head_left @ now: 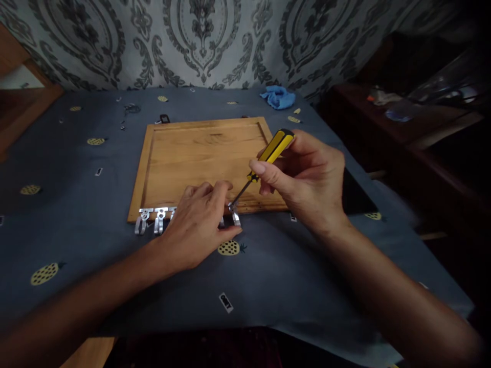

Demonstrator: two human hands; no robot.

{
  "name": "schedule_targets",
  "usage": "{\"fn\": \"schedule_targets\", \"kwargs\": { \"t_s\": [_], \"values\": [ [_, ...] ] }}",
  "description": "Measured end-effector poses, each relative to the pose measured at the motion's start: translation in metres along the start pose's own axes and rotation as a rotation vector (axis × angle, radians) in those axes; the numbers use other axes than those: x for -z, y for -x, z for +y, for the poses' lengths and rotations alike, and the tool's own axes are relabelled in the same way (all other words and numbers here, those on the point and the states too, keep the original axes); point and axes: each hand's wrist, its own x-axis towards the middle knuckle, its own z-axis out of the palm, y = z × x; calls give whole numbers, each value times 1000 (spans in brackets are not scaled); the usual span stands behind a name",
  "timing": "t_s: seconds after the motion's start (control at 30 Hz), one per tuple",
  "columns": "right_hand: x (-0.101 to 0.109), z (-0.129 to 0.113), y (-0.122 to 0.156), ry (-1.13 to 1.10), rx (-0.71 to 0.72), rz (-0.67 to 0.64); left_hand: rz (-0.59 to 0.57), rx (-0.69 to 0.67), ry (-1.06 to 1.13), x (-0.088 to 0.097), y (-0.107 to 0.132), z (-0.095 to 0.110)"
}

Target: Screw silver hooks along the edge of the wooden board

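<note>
A framed wooden board (203, 153) lies flat on the cloth. Along its near edge runs a silver metal hook rail (159, 217), its hooks pointing toward me. My left hand (199, 220) covers the rail's middle and grips it against the board, thumb beside the rightmost hook; the covered hooks are hidden. Between thumb and fingers my right hand (307, 179) holds a screwdriver (271, 152) with a yellow and black handle, tilted down to the left. Its tip meets the rail just above the rightmost hook; any screw there is too small to make out.
A blue cloth with pineapple prints (276, 286) covers the surface. Behind the board lie a crumpled blue bag (279, 97), a small pile of screws (132, 108) and a black hanger (164, 118). A dark flat panel (356, 191) sits right, and wooden furniture (26, 97) stands left.
</note>
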Motion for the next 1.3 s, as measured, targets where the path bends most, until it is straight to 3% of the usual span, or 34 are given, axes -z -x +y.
{"fn": "schedule_targets", "kwargs": {
  "t_s": [0.33, 0.5, 1.0, 1.3],
  "values": [
    [-3, -20, 2, 13, 106, 184, -5, 14, -9, -1, 0, -1],
    [-4, -17, 3, -6, 36, 96, 1, -4, -16, -1, 1, -2],
    [-3, -9, 5, 81, 19, 37, -8, 7, -19, 0, 0, -1],
    [8, -15, -1, -13, -86, -174, -2, -11, -8, 0, 0, -1]
  ]
}}
